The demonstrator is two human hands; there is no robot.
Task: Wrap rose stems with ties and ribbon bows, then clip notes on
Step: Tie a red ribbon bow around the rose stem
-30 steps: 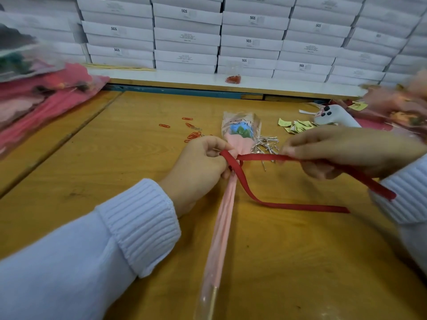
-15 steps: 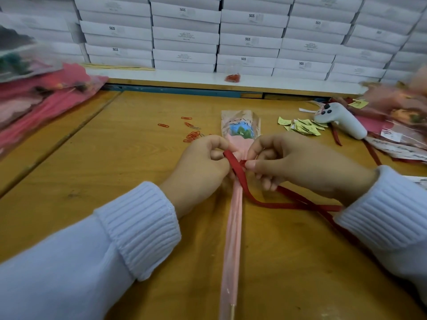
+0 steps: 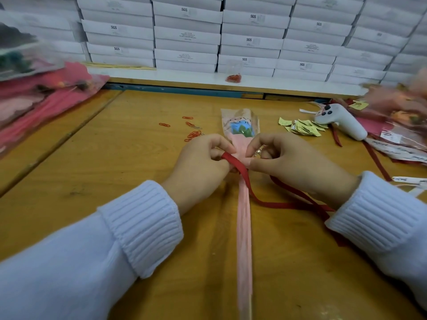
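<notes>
- Back wall: stacked white boxes (image 3: 187,38) in rows on a pale ledge; some are marked "SGS". A small bag of red clips (image 3: 233,77) sits on the ledge.
- Wooden bench (image 3: 115,158) in front, with one wrapped rose (image 3: 241,128) lying mid-bench. Its bloom points at the boxes and its long pink sleeve runs back toward the person.
- Red ribbon (image 3: 235,161) crosses the sleeve just below the bloom. Its loose length trails right, under the right wrist.
- Left hand (image 3: 201,162): fingers curled, pinching the ribbon end against the sleeve.
- Right hand (image 3: 293,162): fingers curled, thumb and forefinger pinching the ribbon where it crosses the sleeve. The two hands are nearly touching.
- Both wrists are in white ribbed cuffs.
- Orange paper clips (image 3: 193,133) are scattered just left of the bloom.
- Yellow notes (image 3: 302,128) are heaped to the right, beside a white handheld device (image 3: 342,123).
- Blurred piles of wrapped flowers (image 3: 34,100) lie at the far left and far right edges.
</notes>
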